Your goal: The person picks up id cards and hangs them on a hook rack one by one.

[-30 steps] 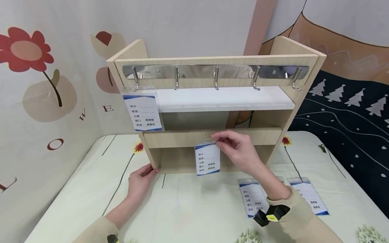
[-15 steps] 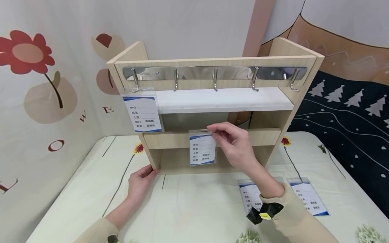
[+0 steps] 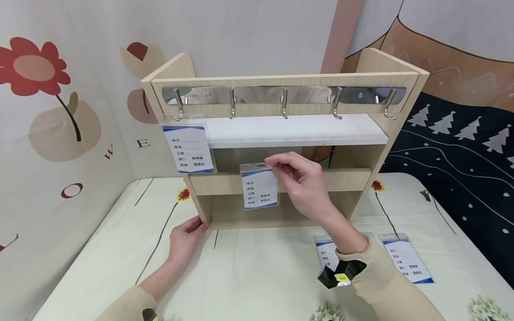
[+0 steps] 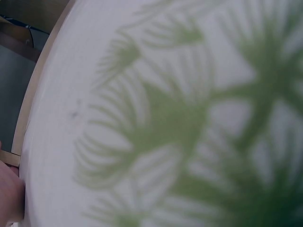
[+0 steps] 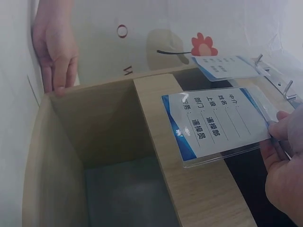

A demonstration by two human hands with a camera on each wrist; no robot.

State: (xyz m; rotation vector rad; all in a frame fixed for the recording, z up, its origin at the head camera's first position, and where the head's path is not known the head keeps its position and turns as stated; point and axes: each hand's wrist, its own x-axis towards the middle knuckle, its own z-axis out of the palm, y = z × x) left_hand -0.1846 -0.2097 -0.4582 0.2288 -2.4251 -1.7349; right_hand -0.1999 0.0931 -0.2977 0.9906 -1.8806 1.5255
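Note:
My right hand (image 3: 303, 185) pinches a clear-sleeved name badge (image 3: 259, 189) by its top right corner, in front of the small wooden shelf's (image 3: 345, 180) lower crossbar. In the right wrist view the badge (image 5: 215, 123) faces up, with the thumb and fingertips at its top edge. At the shelf's bottom left corner, my left hand (image 3: 186, 240) holds the side panel, thumb at the front edge. A metal hook rail (image 3: 261, 94) runs along the shelf's top board. Another badge (image 3: 190, 149) hangs from its leftmost hook (image 3: 179, 104); the other hooks are bare.
Two more badges lie on the flower-printed tablecloth (image 3: 249, 276) at the right: one badge (image 3: 326, 255) partly under my right forearm, another badge (image 3: 407, 258) beside it. Printed curtains (image 3: 257, 35) hang behind and at the sides. A white board (image 3: 297, 130) spans the shelf.
My right hand has lifted the badge up and to the left, from below the lower crossbar to in front of it. The left hand stays at the shelf corner.

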